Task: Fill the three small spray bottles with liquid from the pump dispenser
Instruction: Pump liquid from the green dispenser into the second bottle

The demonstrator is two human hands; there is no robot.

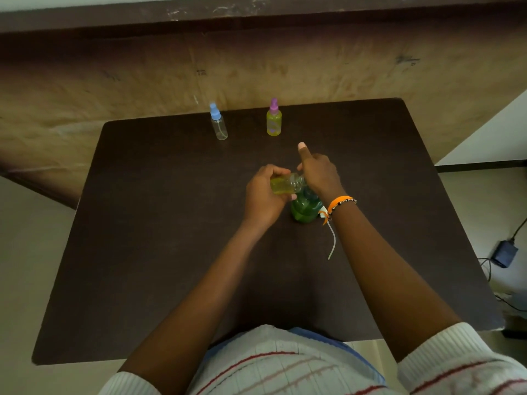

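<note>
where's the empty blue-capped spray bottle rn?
Head view: the blue-capped spray bottle stands upright near the table's far edge, left of the purple-capped spray bottle, beyond both hands.

A dark brown bench (159,223) stands against a wall whose lower part (114,89) is tan and mottled, with smudged marks here and there. A dark band (256,15) runs along the wall above that. Pale floor (25,252) shows on the left of the bench and again on the right. On the floor to the right lies a small dark blue box (504,253), with black cables (486,269) running from it. The person at the bench wears a white ribbed top with red stripes (285,366), and an orange band with a beaded bracelet (340,202) circles the wrist.
</note>
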